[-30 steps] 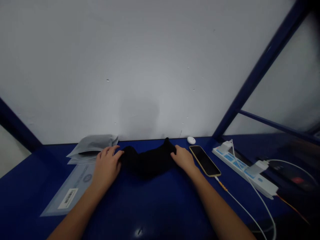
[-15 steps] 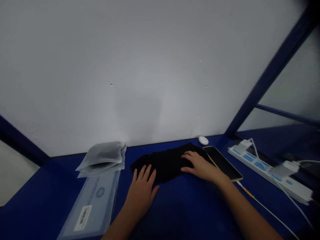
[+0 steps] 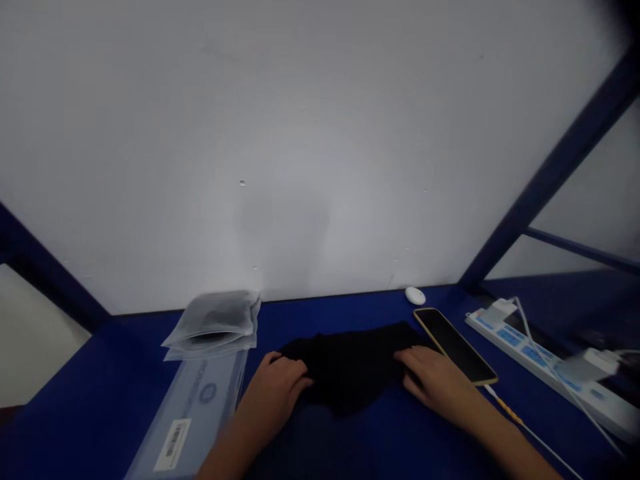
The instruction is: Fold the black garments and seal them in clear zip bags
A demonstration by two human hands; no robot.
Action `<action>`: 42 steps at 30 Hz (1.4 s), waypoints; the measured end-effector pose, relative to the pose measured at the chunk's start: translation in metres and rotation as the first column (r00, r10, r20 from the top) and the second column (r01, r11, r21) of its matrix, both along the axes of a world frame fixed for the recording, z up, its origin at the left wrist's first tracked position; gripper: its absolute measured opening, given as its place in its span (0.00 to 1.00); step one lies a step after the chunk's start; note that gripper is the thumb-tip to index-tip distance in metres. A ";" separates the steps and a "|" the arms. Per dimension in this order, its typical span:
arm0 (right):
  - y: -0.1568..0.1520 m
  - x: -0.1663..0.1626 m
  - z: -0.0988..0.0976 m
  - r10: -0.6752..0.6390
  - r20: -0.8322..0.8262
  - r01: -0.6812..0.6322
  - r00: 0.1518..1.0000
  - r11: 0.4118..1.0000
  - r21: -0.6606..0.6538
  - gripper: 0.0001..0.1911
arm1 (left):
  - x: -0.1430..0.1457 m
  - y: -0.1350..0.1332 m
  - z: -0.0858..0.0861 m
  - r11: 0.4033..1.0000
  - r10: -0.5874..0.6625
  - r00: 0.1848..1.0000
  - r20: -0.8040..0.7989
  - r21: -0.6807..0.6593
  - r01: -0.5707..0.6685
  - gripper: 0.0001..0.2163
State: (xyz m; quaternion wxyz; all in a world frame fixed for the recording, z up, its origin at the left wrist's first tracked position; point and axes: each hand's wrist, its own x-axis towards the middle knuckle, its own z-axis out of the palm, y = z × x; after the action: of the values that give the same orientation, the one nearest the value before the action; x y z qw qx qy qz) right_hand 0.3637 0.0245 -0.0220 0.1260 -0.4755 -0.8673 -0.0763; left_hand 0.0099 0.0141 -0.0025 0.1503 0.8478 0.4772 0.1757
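Note:
A black piece of cloth (image 3: 353, 363) lies flat on the blue table (image 3: 90, 393) in front of the white wall. My left hand (image 3: 273, 397) rests at the cloth's left end, fingers curled onto its edge. At the cloth's right end my right hand (image 3: 435, 381) has its fingertips bent down on the fabric. Whether either hand pinches the cloth or only presses on it is unclear in the dim light.
A stack of grey plastic pouches (image 3: 213, 323) and a flat clear packet with a barcode label (image 3: 193, 413) lie at the left. A phone in a yellow case (image 3: 454, 345), a small white round thing (image 3: 415, 295) and a white power strip (image 3: 545, 373) with chargers lie at the right.
The cloth has been drawn nearer to me. My left hand went from lying flat before the cloth to its left end; my right hand slid to its right end.

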 end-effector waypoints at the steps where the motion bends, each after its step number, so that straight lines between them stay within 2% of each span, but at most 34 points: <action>1: -0.003 0.002 0.002 0.015 0.009 -0.016 1.000 0.999 0.035 0.13 | -0.001 -0.002 0.001 1.000 -0.002 1.000 0.016 0.011 0.002 0.08; 5: -0.004 0.007 0.025 0.020 -0.025 -0.017 0.999 0.993 0.114 0.10 | -0.002 -0.002 0.003 0.994 0.089 0.991 0.095 0.057 -0.095 0.12; 8: 0.013 0.005 0.052 -0.032 -0.013 0.033 0.999 0.995 0.098 0.09 | 0.000 0.015 0.013 0.975 0.218 0.969 0.114 0.021 -0.221 0.13; 11: 0.050 -0.008 0.074 -0.073 0.175 0.059 0.982 0.995 0.084 0.07 | 0.008 0.043 0.026 0.948 0.311 0.949 -0.042 0.078 -0.307 0.14; 13: 0.077 -0.023 0.080 -0.144 0.230 0.110 0.962 0.982 0.152 0.09 | 0.018 0.061 0.027 0.900 0.408 0.895 -0.179 0.241 -0.362 0.15; 15: 0.093 -0.039 0.074 -0.199 0.186 0.165 0.962 0.969 0.183 0.14 | 0.030 0.072 0.021 0.842 0.476 0.850 -0.225 0.396 -0.366 0.18; 17: 0.095 -0.054 0.059 -0.161 0.099 0.145 0.982 0.978 0.152 0.16 | 0.043 0.074 0.006 0.852 0.419 0.880 -0.226 0.432 -0.295 0.20; 19: 0.087 -0.062 0.036 -0.108 0.021 0.106 0.994 0.991 0.077 0.16 | 0.056 0.071 -0.012 0.918 0.283 0.933 -0.223 0.346 -0.196 0.20; 21: 0.077 -0.063 0.012 -0.086 -0.018 0.085 0.996 0.995 -0.044 0.21 | 0.066 0.066 -0.029 0.960 0.217 0.953 -0.211 0.224 -0.169 0.20; 24: 0.068 -0.055 -0.015 -0.117 -0.015 0.110 0.993 0.968 -0.223 0.34 | 0.070 0.060 -0.047 0.958 0.275 0.939 -0.206 0.137 -0.251 0.24; 26: 0.069 -0.049 -0.023 -0.178 -0.009 0.168 0.984 0.944 -0.284 0.40 | 0.066 0.061 -0.052 0.949 0.307 0.929 -0.206 0.138 -0.283 0.27; 30: 0.076 -0.049 -0.024 -0.278 0.020 0.269 0.960 0.905 -0.330 0.47 | 0.051 0.073 -0.050 0.957 0.285 0.938 -0.197 0.118 -0.266 0.30; 36: 0.081 -0.062 -0.022 -0.343 0.116 0.362 0.932 0.879 -0.309 0.49 | 0.033 0.091 -0.033 0.981 0.193 0.975 -0.112 0.029 -0.191 0.27; 39: 0.087 -0.067 -0.013 -0.346 0.186 0.388 0.920 0.876 -0.287 0.48 | 0.021 0.074 -0.025 0.992 0.117 0.991 -0.057 0.047 -0.114 0.22; 42: 0.094 -0.088 0.007 -0.318 0.254 0.355 0.913 0.928 -0.112 0.38 | 0.000 0.042 -0.018 0.994 0.016 1.000 0.011 0.106 -0.017 0.17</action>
State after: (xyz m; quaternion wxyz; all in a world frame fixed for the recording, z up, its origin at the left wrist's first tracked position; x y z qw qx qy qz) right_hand 0.2760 0.1188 -0.0148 -0.0285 -0.6142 -0.7842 -0.0836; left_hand 0.0103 0.0565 -0.0203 0.1062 0.8498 0.4734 0.2061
